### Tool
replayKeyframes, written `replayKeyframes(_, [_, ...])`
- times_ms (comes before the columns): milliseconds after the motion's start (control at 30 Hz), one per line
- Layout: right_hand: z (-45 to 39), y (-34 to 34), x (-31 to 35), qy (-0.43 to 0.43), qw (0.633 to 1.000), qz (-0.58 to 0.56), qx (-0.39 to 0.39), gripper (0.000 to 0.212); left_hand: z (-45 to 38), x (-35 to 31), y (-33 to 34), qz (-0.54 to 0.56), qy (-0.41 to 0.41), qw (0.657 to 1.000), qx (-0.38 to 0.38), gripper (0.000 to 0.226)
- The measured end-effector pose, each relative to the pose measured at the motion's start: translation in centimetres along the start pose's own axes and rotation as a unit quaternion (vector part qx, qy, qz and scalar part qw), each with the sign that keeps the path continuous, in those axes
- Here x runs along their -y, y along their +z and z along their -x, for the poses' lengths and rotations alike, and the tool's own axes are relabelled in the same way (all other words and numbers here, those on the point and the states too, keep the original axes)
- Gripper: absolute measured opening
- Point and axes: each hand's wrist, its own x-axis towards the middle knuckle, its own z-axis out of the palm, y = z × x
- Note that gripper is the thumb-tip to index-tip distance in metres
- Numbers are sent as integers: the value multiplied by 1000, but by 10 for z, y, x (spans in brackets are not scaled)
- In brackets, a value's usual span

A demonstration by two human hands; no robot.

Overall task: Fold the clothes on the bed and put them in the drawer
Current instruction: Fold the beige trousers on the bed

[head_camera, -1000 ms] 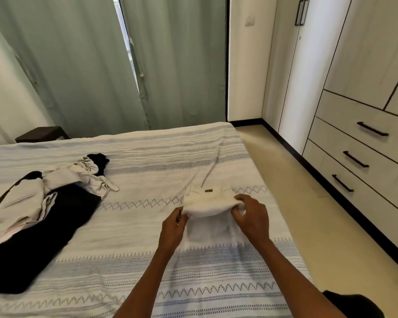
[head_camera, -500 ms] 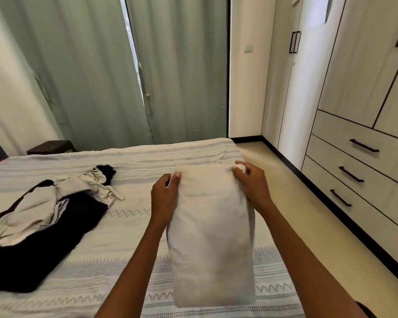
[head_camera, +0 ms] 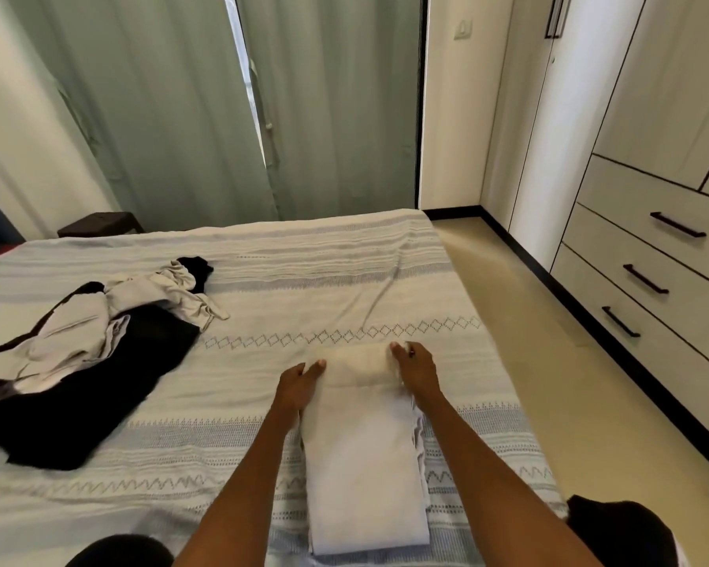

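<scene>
A white garment (head_camera: 363, 456), folded into a long strip, lies flat on the striped bed (head_camera: 344, 280) in front of me. My left hand (head_camera: 297, 384) grips its far left corner, thumb on top. My right hand (head_camera: 416, 368) holds the far right corner, fingers curled over the edge. To the left lies a heap of unfolded clothes: a beige garment (head_camera: 99, 321) on top of a black one (head_camera: 99, 382). The closed drawers (head_camera: 647, 255) with dark handles are in the wardrobe on the right.
Pale green curtains (head_camera: 222, 116) hang behind the bed. A dark bedside table (head_camera: 99, 223) stands at the far left. A strip of bare floor (head_camera: 549, 362) runs between the bed's right edge and the wardrobe. My knees show at the bottom.
Both hands lifted the white garment up off the bed so that it hung long, then laid it back down flat as a long strip. The heap on the left did not move.
</scene>
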Motion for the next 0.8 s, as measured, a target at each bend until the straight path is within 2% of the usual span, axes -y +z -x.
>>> replayKeyframes(67, [-7,-2,2,2,999,2,45,36,-8,-7,-5,6,-16,998,64,15])
replayKeyframes(200, [-28,-3,-10,-34,994,38,97,31,-25,0,-11,2,-45,994,98,17])
replayKeyframes(300, [-44,-3,-19,-30,994,41,100,34,-35,2,-7,-35,-38,995,84,6])
replayKeyframes(433, [-67,0,-20,-49,987,122,96,20,-54,0,2,-88,-15,996,30,15])
replayKeyframes(500, [-76,2,-18,-44,982,159,92,26,-62,-1,1,-112,0,994,15,9])
replayKeyframes(567, [-88,7,-19,-37,979,178,88,33,-74,0,-4,-134,11,991,24,13])
replayKeyframes(700, [-96,10,-9,-16,983,145,109,29,-77,-17,-10,-159,1,986,58,13])
replayKeyframes(800, [-81,0,6,-7,989,68,132,24,-75,-30,-18,-148,-17,985,92,20])
